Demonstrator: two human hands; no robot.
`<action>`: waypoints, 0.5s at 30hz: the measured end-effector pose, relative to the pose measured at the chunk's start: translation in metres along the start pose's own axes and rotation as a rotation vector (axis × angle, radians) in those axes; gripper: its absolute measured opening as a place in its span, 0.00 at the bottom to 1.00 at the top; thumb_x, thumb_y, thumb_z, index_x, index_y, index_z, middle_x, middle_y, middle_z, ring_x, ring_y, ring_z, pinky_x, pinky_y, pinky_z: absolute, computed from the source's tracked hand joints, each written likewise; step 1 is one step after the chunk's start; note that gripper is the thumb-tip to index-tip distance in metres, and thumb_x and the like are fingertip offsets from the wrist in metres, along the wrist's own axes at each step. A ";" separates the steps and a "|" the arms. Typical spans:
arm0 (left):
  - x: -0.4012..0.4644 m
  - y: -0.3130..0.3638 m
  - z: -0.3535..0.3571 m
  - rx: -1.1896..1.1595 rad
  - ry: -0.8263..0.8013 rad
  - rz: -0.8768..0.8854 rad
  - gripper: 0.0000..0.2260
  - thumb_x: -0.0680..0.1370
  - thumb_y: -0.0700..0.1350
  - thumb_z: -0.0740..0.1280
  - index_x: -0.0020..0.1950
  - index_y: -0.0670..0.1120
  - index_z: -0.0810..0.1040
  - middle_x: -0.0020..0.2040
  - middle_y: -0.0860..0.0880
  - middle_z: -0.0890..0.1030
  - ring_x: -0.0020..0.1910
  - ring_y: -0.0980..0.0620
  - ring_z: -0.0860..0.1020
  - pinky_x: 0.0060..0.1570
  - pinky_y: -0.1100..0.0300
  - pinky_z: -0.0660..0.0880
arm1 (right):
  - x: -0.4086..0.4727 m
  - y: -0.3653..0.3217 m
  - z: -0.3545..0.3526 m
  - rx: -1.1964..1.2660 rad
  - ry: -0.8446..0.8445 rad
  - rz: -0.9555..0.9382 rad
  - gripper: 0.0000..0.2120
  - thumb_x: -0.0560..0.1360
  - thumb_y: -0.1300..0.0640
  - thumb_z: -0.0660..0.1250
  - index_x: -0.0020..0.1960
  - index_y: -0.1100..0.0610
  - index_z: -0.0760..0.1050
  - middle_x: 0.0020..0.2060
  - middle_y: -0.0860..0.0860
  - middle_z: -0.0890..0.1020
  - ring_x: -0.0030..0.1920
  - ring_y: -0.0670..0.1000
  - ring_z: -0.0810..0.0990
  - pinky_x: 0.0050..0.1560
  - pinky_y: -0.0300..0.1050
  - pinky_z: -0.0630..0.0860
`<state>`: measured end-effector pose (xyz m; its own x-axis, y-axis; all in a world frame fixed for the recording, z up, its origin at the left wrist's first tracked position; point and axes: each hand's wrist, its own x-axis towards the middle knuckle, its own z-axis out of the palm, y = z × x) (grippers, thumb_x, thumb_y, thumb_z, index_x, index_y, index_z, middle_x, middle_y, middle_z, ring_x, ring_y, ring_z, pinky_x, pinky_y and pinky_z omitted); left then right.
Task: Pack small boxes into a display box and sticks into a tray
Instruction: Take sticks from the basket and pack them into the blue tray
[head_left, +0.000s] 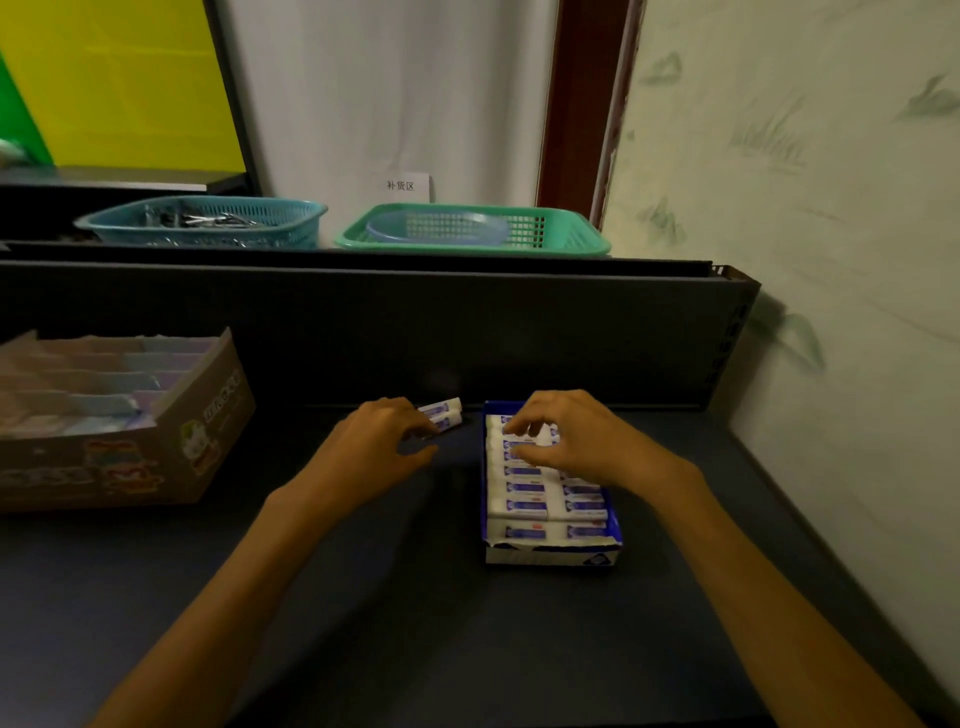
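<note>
Left hand (382, 441): forearm reaches in from the near edge of the shelf; palm down, fingers curled at the near ends of two small boxes (443, 414). Whether the fingertips pinch them or only touch them cannot be told.
Two small boxes: white with blue print, lying side by side on the dark shelf (363, 597) near its back edge, just left of the display box (553, 551); their far ends stick out past the left fingers.
Right hand (576, 441): forearm enters from the near right; palm down over the far half of the display box, fingers bent and slightly spread, tips resting on the packed boxes (524, 501). No box is lifted.
Display box: blue and white, open-topped, standing right of centre on the shelf, long side running from front to back.
Packed boxes: flat rows fill the display box; the rows nearest the front edge are uncovered, the far rows lie under the right fingers.
Cardboard carton (130, 457): at the left edge of the shelf, holding pastel packets.
Upper ledge: a blue basket (208, 223) and a green basket (467, 228) stand side by side.
</note>
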<state>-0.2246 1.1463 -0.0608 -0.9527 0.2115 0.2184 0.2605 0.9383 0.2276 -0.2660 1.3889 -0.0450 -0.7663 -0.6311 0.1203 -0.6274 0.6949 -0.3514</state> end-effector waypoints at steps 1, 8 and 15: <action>0.000 -0.006 0.000 0.000 -0.002 -0.025 0.14 0.76 0.50 0.66 0.61 0.49 0.77 0.57 0.49 0.77 0.53 0.55 0.75 0.55 0.57 0.74 | 0.007 -0.003 0.003 -0.009 -0.002 -0.004 0.14 0.76 0.51 0.67 0.61 0.50 0.75 0.55 0.44 0.75 0.53 0.41 0.73 0.55 0.39 0.73; 0.010 -0.042 0.003 -0.052 -0.008 -0.092 0.15 0.75 0.48 0.68 0.61 0.49 0.76 0.56 0.49 0.77 0.53 0.53 0.76 0.54 0.57 0.74 | 0.060 -0.016 0.022 -0.088 -0.037 -0.037 0.17 0.76 0.52 0.67 0.64 0.50 0.73 0.58 0.47 0.75 0.57 0.46 0.74 0.58 0.45 0.73; 0.037 -0.066 0.015 -0.123 -0.010 -0.035 0.18 0.73 0.47 0.70 0.63 0.50 0.75 0.57 0.51 0.76 0.53 0.55 0.77 0.55 0.56 0.76 | 0.095 -0.021 0.033 -0.127 -0.115 -0.026 0.19 0.76 0.54 0.67 0.65 0.46 0.72 0.61 0.47 0.74 0.61 0.49 0.71 0.62 0.48 0.70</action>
<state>-0.2798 1.0968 -0.0820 -0.9628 0.1829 0.1990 0.2441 0.9047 0.3492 -0.3206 1.3030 -0.0570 -0.7334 -0.6795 0.0185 -0.6648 0.7113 -0.2284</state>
